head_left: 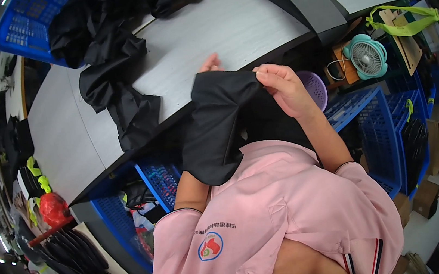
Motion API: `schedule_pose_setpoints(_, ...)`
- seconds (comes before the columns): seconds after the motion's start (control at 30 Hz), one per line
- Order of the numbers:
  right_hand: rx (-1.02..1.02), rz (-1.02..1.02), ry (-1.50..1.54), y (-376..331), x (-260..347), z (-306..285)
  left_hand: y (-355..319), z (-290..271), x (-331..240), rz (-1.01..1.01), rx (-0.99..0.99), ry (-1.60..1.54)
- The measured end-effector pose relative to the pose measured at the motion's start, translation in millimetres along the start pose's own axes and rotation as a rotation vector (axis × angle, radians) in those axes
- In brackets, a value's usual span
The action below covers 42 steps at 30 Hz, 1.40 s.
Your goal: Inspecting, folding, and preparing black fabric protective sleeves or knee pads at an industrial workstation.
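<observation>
Black cloth (212, 124) — right hand (289, 89) pinches its upper corner | left hand (211, 63) mostly covered by it — grip unclear

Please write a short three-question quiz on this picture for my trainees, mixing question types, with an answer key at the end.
1. True or false: the right hand grips the edge of the black cloth between thumb and fingers.
2. What colour is the small fan to the right of the table?
A) red
B) turquoise
C) black
3. Fill in the missing word: the ____ hand is mostly hidden behind the cloth, with only some fingers showing past its far edge.

Key:
1. True.
2. B, turquoise.
3. Left: just a few fingers of the left hand show there, so its exact grip cannot be told.
</observation>
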State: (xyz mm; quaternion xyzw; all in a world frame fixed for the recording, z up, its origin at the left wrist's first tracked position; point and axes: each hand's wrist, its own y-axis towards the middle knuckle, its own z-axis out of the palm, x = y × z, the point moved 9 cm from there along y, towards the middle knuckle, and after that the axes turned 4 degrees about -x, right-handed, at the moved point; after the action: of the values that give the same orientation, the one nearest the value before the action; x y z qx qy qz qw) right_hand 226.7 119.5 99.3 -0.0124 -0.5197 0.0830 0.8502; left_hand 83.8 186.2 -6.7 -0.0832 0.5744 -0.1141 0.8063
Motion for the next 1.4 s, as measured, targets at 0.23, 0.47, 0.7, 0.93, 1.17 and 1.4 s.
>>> schedule_pose_setpoints(0.23, -0.232, -0.111, -0.041, 40, 30, -52, -104, 16, 11, 0.680, 0.389, 0.811)
schedule_pose_setpoints(0.47, -0.102, -0.376, -0.669, 3, 39, -9, -69, -8, 2, 0.347, 0.454, 0.245)
schedule_pose_setpoints(0.7, 0.058, -0.467, -0.930, 10, 42, 7, -71, -12, 9, 0.001, 0.507, -0.314)
schedule_pose_setpoints(0.93, 0.161, -0.488, -1.173, 36, 77, 3, -42, -36, -5, -0.316, 0.497, -0.885)
schedule_pose_setpoints(1.17, -0.247, -0.515, -0.690, 133, 75, -72, -40, 15, -26, -0.075, 0.117, -0.211)
schedule_pose_setpoints(1.4, -0.370, -0.074, -0.598, 71, 5, -119, -31, -75, -80, 0.300, -0.299, 0.256)
